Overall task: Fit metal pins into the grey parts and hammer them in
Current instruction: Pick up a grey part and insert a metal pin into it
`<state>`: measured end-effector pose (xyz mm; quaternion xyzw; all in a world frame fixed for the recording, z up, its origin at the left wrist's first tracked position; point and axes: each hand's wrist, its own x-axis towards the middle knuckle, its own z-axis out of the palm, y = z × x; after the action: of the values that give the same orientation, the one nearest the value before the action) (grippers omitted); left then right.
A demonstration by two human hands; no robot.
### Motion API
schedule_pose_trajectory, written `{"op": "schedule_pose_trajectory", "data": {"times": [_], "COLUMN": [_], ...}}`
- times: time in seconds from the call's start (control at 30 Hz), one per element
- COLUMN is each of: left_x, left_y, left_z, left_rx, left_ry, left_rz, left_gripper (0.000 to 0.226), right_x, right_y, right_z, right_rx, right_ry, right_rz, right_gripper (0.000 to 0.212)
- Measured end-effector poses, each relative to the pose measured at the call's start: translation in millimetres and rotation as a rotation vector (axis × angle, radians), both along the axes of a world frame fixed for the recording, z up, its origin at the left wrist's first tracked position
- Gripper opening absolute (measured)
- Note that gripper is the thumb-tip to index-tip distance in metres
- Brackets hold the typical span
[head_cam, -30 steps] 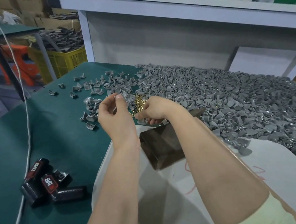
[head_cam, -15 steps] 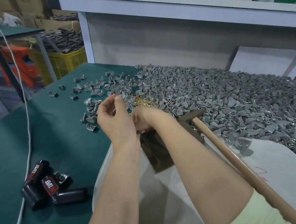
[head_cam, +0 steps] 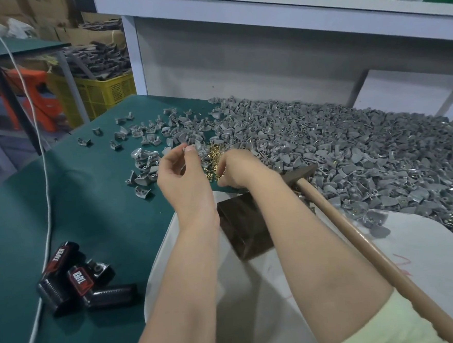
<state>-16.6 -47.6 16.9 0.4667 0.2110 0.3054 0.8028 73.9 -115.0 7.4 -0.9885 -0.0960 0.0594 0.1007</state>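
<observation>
Between the left fingers [head_cam: 190, 154] a grey part [head_cam: 184, 147] sits pinched; right fingers [head_cam: 222, 169] curl among metal pins [head_cam: 213, 156], grasp unclear.

Grey parts [head_cam: 352, 146]: moulded in matt plastic. Pins [head_cam: 213, 158]: made of shiny, brass-coloured metal. Hammer [head_cam: 358, 237]: handle turned in smooth pale wood, head formed of dull dark metal. Table [head_cam: 88, 207]: covered with matt green sheeting.

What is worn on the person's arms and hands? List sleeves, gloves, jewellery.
The left hand and right hand are bare: no gloves, rings or watch show. Both forearms are uncovered. A pale yellow short sleeve shows on the right upper arm at the frame's bottom edge; no sleeve shows on the left arm.
</observation>
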Motion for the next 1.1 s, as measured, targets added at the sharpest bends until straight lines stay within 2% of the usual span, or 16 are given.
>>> {"op": "schedule_pose_trajectory", "data": {"times": [0.17,0.4,0.63,0.7,0.8,0.87,1.0,1.1], "left_x": [0.7,-0.7,-1.1,-0.1,1.3,0.9,-2.0,-4.3], "left_y": [-1.1,-1.6,-2.6,-2.5,-4.6,-8.4,-16.5,-22.0], "left_z": [-1.4,-0.5,-1.2,-1.8,-3.9,-5.2,-5.7,-7.2], "left_rx": [0.001,0.012,0.026,0.039,0.131,0.253,0.538,0.701], "left_ry": [0.007,0.004,0.014,0.015,0.008,-0.004,-0.043,-0.034], "left_rz": [-0.026,-0.044,-0.054,-0.06,-0.135,-0.248,-0.437,-0.513], "left_gripper": [0.01,0.01,0.01,0.011,0.009,0.011,0.015,0.015], "right_x": [9.6,4.6,1.2,2.5,-0.3,-10.2,-35.1,-59.6], "right_y": [12.3,13.3,10.3,8.3,-2.0,-15.1,-57.4,-92.6], "right_z": [-8.5,-8.9,-3.8,-2.9,6.0,16.5,31.0,35.7], "right_rx": [-0.142,-0.187,-0.158,-0.031,0.328,0.532,0.764,0.952], "right_ry": [0.008,-0.036,0.006,-0.019,-0.135,-0.154,-0.172,-0.097], "right_rz": [-0.015,-0.014,-0.028,-0.034,-0.075,-0.082,-0.176,-0.276], "right_gripper": [0.02,0.036,0.029,0.011,0.027,0.026,0.011,0.018]}}
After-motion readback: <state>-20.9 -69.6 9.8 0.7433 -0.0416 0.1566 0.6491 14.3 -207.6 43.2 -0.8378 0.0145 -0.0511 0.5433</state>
